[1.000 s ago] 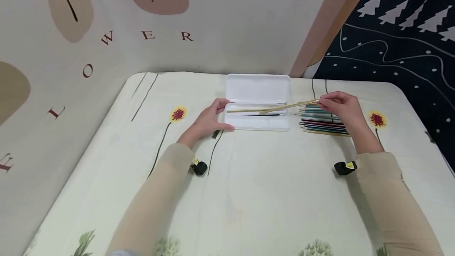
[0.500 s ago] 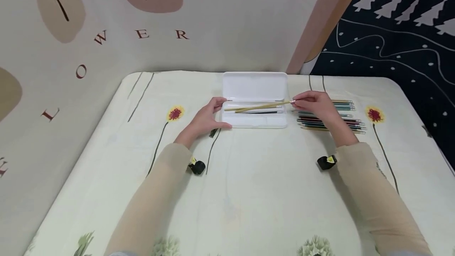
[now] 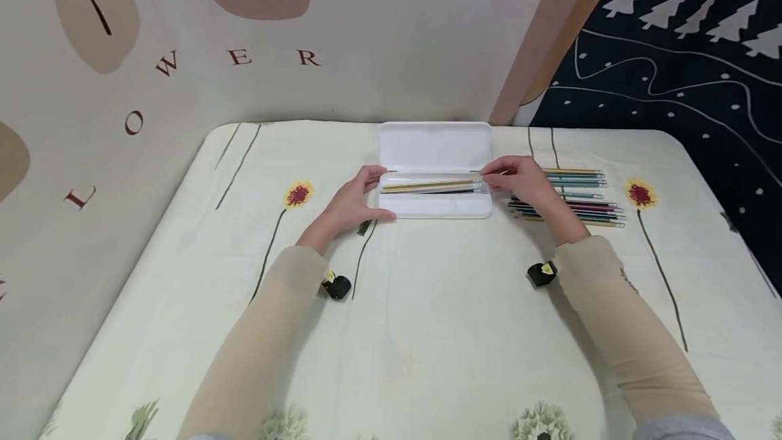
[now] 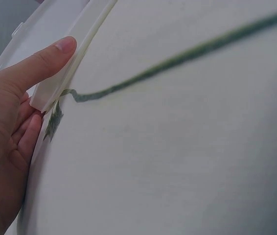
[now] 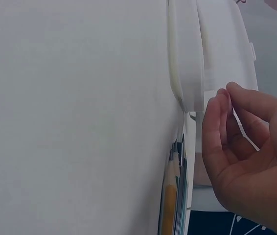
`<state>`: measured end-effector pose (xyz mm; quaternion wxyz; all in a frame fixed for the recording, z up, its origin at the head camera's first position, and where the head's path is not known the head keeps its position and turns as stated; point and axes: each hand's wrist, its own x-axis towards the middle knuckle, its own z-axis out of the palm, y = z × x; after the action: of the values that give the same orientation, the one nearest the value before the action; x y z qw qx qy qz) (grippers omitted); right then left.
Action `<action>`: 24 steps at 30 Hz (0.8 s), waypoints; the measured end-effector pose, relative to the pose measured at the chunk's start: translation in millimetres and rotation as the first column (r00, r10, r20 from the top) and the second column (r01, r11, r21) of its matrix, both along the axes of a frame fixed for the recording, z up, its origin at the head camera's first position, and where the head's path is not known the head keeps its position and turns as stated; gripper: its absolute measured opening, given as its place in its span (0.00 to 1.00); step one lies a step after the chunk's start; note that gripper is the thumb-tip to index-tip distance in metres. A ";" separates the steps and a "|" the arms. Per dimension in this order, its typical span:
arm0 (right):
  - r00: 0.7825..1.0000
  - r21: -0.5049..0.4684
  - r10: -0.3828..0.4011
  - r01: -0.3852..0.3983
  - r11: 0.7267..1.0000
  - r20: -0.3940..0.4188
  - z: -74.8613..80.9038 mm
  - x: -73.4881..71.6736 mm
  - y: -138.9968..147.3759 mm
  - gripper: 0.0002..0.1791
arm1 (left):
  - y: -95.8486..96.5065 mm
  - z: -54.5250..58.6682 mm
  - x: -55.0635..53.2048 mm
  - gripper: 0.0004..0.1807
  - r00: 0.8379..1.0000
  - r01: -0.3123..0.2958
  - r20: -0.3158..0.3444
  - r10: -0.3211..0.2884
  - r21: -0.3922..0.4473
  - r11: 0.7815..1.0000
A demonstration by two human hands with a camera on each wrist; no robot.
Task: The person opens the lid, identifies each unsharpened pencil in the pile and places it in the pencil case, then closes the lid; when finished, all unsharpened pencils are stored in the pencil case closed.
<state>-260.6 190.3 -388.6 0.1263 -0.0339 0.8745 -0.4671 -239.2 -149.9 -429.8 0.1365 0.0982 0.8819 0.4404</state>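
A white pencil case (image 3: 436, 208) lies on the cloth with its lid (image 3: 435, 144) folded back. My left hand (image 3: 351, 206) grips the case's left end, thumb at the front edge and fingers behind, as the left wrist view also shows. My right hand (image 3: 519, 178) is at the case's right end, thumb and fingertips pinched together at the eraser end of a gold pencil (image 3: 427, 186). That pencil lies lengthwise in the case beside others, a dark one among them. In the right wrist view, the case wall and fingers hide the pinched end.
Several pencils (image 3: 568, 212) in green, dark and gold lie in a loose row right of the case, under my right hand and wrist. A patterned cloth (image 3: 440, 331) covers the table. A printed wall hanging (image 3: 397, 53) stands close behind the case.
My right hand has moved left from above the loose pencils to the case, bringing the gold pencil down into it. My left hand keeps its grip on the case.
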 end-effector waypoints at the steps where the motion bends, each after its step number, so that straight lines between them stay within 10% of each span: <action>1: 1.000 0.001 0.003 -0.003 1.000 0.000 -0.3 -0.5 0.3 0.16 | 0.1 0.4 0.2 0.52 1.000 -0.001 0.002 0.001 0.000 1.000; 24: 0.999 0.031 -0.023 0.022 0.999 0.026 2.6 5.3 32.0 0.19 | 0.7 -1.6 0.4 0.52 1.000 0.002 0.000 -0.002 0.008 1.000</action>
<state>-255.3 222.4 -386.0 0.1330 -0.0161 0.8801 -0.4555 -238.9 -149.1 -431.3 0.1365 0.0998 0.8800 0.4439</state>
